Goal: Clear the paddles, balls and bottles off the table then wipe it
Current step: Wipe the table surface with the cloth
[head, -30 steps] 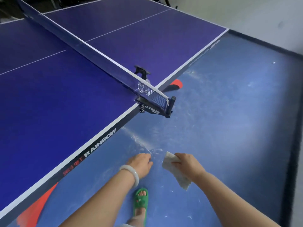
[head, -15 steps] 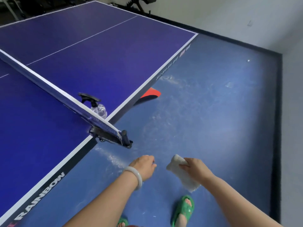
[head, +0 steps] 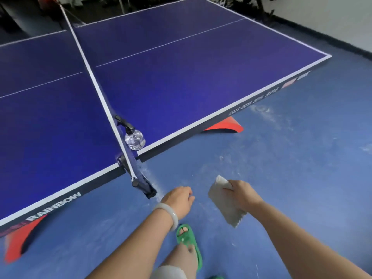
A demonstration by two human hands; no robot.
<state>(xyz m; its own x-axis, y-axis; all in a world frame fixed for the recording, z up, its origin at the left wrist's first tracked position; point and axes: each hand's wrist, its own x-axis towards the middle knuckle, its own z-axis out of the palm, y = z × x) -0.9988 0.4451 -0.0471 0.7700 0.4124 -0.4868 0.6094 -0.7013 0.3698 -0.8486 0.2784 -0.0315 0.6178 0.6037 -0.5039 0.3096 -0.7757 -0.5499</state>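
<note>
Walk along the table [head: 181,77], seen from the head camera. Over the last second the net post [head: 141,182] passes from ahead of the hands to just left of them, so we judge that the person has stepped past it toward the half of the table beyond the net [head: 100,97]. The hands themselves are unchanged. The right hand [head: 241,194] grips a folded pale cloth [head: 225,202] to the right of the post, over the floor. The left hand [head: 179,200], with a pale bracelet [head: 167,213] on its wrist, hangs just right of the post, its fingers loosely curled with nothing seen in them. A clear spray bottle [head: 134,139] with a black trigger head stands where it stood, just behind the post, touching or nearly touching the net, at the table edge. We see no paddles or balls on the surface in view, so we judge the clearing nearly done and the wiping near at hand; the bottle may be the last item to lift or the cleaner for the wipe. On the table's side panel left of the post we read "RAINBOW"; the red marks before it are illegible. Right of the post a row of numbers begins "2017", and the rest is too blurred to read.
</note>
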